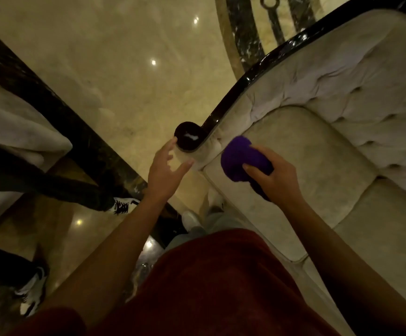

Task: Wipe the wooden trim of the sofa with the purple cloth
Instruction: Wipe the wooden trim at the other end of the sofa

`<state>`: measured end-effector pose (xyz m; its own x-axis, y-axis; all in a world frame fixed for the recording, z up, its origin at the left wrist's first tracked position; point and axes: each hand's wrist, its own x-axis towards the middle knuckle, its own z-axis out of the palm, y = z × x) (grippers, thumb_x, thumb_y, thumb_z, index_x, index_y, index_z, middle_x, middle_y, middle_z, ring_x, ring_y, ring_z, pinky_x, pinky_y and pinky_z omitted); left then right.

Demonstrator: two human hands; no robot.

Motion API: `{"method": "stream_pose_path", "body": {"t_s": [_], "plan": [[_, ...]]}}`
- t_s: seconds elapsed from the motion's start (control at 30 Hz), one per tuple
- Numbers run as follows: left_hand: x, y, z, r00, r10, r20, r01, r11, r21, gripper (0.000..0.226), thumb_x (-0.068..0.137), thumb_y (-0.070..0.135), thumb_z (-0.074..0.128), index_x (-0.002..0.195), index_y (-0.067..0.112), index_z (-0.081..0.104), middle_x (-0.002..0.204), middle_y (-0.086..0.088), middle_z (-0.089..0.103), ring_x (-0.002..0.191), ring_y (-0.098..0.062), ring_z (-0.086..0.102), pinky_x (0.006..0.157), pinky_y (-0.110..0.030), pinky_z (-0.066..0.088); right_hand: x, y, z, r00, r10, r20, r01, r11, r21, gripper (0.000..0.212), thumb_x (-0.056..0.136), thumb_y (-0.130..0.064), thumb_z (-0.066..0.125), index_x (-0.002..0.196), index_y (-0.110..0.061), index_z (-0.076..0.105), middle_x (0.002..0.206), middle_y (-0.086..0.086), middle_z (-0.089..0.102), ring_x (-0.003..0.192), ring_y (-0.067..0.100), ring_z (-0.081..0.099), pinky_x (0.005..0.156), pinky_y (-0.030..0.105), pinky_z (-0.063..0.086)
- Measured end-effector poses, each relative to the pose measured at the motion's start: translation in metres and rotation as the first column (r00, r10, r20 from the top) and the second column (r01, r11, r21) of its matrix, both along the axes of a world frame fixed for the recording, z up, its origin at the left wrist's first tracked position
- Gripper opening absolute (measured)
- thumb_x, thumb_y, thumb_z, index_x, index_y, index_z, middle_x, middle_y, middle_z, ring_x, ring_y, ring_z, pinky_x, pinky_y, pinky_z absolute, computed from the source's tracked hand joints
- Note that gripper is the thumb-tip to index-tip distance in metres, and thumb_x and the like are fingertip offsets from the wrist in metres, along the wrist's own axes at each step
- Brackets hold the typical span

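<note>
A cream tufted sofa [318, 151] fills the right side, edged by glossy dark wooden trim [257, 69] that curves down to a round scroll end [188, 138]. My right hand [276, 178] is shut on a bunched purple cloth [240, 158], held over the seat cushion just right of the armrest front. My left hand [164, 170] is open, fingers spread, its fingertips at the scroll end and the pale armrest front below it. The cloth sits apart from the trim.
Polished beige marble floor [124, 69] with dark inlay bands lies between the sofa and a second pale seat [7, 132] at left. Another person's dark-trousered legs and white sneakers [121, 206] stand at left. My red shirt fills the bottom.
</note>
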<state>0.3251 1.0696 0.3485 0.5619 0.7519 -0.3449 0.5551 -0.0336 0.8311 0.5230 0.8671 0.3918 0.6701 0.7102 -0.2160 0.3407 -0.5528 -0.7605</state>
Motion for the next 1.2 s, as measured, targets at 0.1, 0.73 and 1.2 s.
{"method": "stream_pose_path", "body": {"t_s": [0.1, 0.73, 1.2], "plan": [[0.004, 0.028, -0.038, 0.994, -0.053, -0.099, 0.061, 0.995, 0.079, 0.093, 0.084, 0.055, 0.077, 0.16, 0.034, 0.027, 0.166, 0.003, 0.034, 0.149, -0.021, 0.039, 0.12, -0.046, 0.038, 0.008, 0.04, -0.026, 0.999, 0.022, 0.033, -0.021, 1.0, -0.022, 0.05, 0.092, -0.04, 0.074, 0.139, -0.028, 0.061, 0.125, -0.004, 0.07, 0.106, 0.009, 0.063, 0.087, 0.021, 0.05], [0.047, 0.104, -0.17, 0.942, -0.331, -0.054, 0.334, 0.94, 0.062, 0.094, 0.086, 0.054, 0.07, 0.158, 0.008, 0.033, 0.164, -0.017, 0.036, 0.151, -0.027, 0.034, 0.123, -0.037, 0.035, 0.001, 0.194, -0.176, 0.818, 0.323, 0.476, -0.147, 0.917, -0.37, 0.054, 0.094, -0.054, 0.067, 0.134, -0.017, 0.066, 0.141, 0.017, 0.061, 0.111, 0.037, 0.061, 0.087, 0.046, 0.055], [0.03, 0.121, -0.185, 0.859, -0.506, -0.077, 0.511, 0.853, 0.108, 0.091, 0.092, 0.058, 0.066, 0.16, 0.009, 0.031, 0.167, -0.018, 0.032, 0.154, -0.032, 0.033, 0.123, -0.048, 0.035, 0.041, 0.168, -0.176, 0.654, 0.484, 0.581, -0.229, 0.859, -0.459, 0.048, 0.092, -0.051, 0.069, 0.131, -0.025, 0.063, 0.136, 0.017, 0.062, 0.109, 0.041, 0.06, 0.087, 0.047, 0.047]]}}
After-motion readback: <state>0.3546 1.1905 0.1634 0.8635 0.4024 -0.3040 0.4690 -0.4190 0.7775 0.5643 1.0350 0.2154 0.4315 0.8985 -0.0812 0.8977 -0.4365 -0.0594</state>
